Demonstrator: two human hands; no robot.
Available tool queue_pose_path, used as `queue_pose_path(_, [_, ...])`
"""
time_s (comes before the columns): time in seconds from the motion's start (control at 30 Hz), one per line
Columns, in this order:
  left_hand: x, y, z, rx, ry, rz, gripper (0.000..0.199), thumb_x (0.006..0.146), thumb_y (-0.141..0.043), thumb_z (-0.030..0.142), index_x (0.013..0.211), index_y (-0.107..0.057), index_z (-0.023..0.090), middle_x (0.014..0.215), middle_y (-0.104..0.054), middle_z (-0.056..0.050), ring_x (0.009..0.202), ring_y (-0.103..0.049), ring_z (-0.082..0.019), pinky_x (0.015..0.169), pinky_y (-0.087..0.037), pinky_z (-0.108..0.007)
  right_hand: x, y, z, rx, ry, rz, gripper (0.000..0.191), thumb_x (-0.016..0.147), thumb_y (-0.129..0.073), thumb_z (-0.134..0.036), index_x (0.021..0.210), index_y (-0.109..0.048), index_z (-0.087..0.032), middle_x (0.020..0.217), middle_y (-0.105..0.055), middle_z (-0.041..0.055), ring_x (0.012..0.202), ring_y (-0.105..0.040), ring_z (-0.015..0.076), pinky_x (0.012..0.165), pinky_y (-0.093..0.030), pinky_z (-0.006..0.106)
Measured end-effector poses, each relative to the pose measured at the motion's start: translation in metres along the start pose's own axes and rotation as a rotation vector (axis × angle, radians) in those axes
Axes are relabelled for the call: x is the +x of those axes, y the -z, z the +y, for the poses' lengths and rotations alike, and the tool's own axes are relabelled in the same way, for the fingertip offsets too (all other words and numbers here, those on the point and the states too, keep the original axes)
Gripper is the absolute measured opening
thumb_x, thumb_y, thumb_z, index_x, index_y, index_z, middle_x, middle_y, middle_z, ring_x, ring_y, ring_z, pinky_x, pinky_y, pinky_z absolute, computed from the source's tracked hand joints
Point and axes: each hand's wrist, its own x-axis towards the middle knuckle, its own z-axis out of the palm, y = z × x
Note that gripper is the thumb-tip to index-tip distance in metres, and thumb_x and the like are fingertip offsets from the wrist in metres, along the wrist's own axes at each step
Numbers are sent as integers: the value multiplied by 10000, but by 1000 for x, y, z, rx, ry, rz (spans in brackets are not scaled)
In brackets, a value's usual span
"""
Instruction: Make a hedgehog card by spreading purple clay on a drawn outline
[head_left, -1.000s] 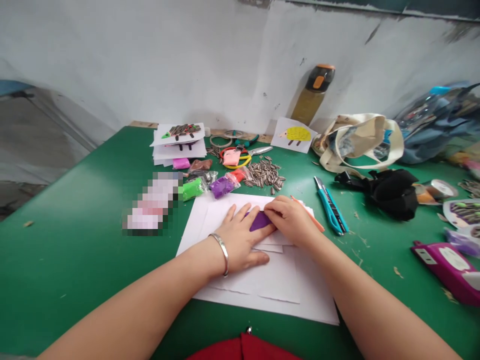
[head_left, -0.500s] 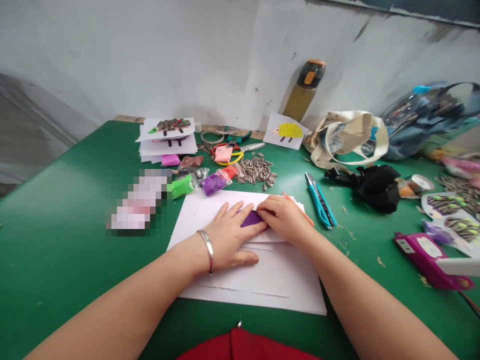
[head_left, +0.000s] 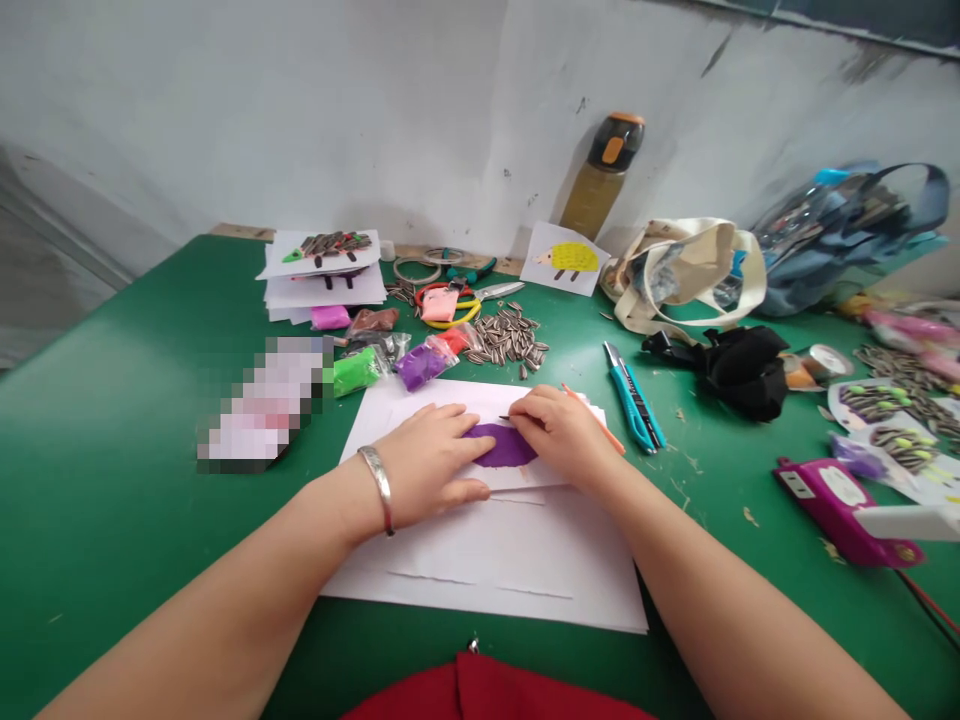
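A flat patch of purple clay (head_left: 501, 446) lies on a stack of white paper sheets (head_left: 480, 550). My left hand (head_left: 427, 460), with a silver bangle (head_left: 379, 490) at the wrist, rests on the paper, its fingertips at the clay's left edge. My right hand (head_left: 559, 435) sits at the clay's upper right, fingers pinched. A thin dark tip (head_left: 504, 417) shows at those fingers, too small to identify. An orange stick (head_left: 596, 415) lies partly under that hand.
The green table holds a pile of sunflower seeds (head_left: 506, 338), clay packets (head_left: 424, 362), scissors (head_left: 450, 305), a teal craft knife (head_left: 634, 405), seed-decorated cards (head_left: 322, 265), black cloth (head_left: 731, 370), a canvas bag (head_left: 686, 275), and a magenta case (head_left: 836, 505). A bottle (head_left: 600, 170) leans against the wall.
My left hand has slid left, uncovering more of the purple clay. The thin dark tip now shows at my right fingers. The whole view has shifted slightly left.
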Motion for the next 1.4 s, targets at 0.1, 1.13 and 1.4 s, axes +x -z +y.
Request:
queue_pose_path(0.1, [-1, -3, 0, 5, 13, -1, 503, 842, -588, 537, 1220, -609, 206, 1204, -573, -141, 1156, -476, -343, 967, -397, -493, 1, -2, -4, -12, 7, -3, 217, 911, -509, -145, 808, -686, -215, 851, -636, 30, 800, -579, 158, 747, -415, 283])
queue_pose_path(1.13, [0, -1, 3, -39, 43, -38, 476, 806, -642, 494, 1216, -623, 253, 1260, -535, -119, 1194, -444, -336, 1012, -367, -503, 14, 0, -12, -28, 154, -116, 250, 921, -479, -143, 839, -707, -207, 849, -615, 41, 785, -568, 149, 689, -407, 261])
queue_pose_path(1.4, [-1, -9, -2, -104, 24, 13, 497, 805, -649, 482, 1253, -601, 272, 1359, -477, -111, 1231, -417, -342, 1053, -313, -538, 17, -1, -13, -12, 205, -125, 243, 915, -488, -132, 872, -716, -205, 864, -628, 45, 785, -571, 148, 690, -419, 261])
